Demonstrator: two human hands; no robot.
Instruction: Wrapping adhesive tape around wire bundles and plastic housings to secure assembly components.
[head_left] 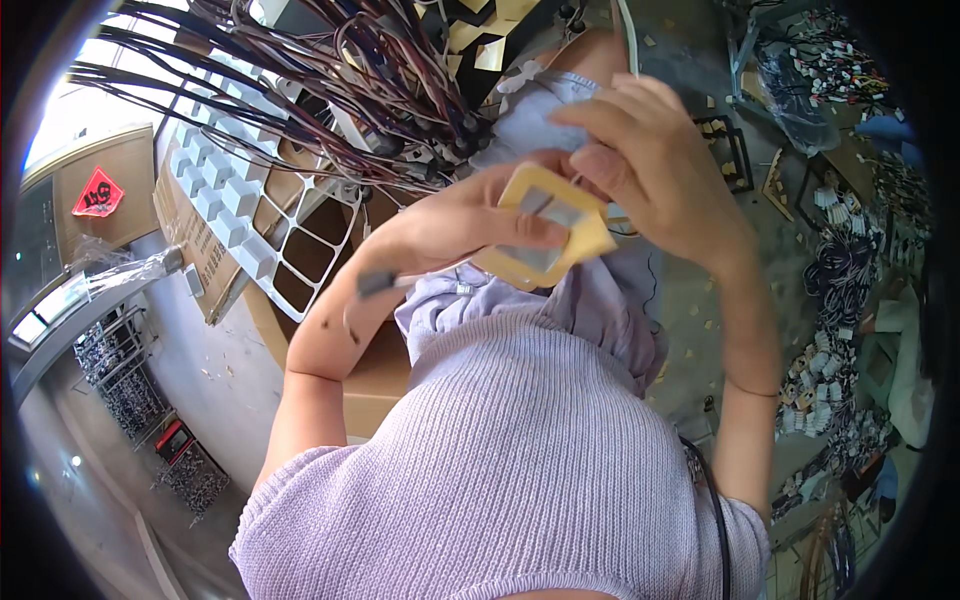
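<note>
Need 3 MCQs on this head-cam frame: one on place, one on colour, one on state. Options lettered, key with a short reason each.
1. Where is the bundle of wires?
A. Upper left, above the white divider grid
B. Lower right corner
C. Under the cardboard box

2. What colour is the square frame piece?
A. Red
B. Yellow
C. Black

3. How is the frame piece held?
A. Lying loose on the floor
B. Left hand alone
C. Both hands on it

Key:
1 A, the dark wires fan across the top left, over the grid.
2 B, its rim is pale yellow around a grey centre.
3 C, the left hand has its thumb laid across the front, and the right hand grips its upper edge.
</note>
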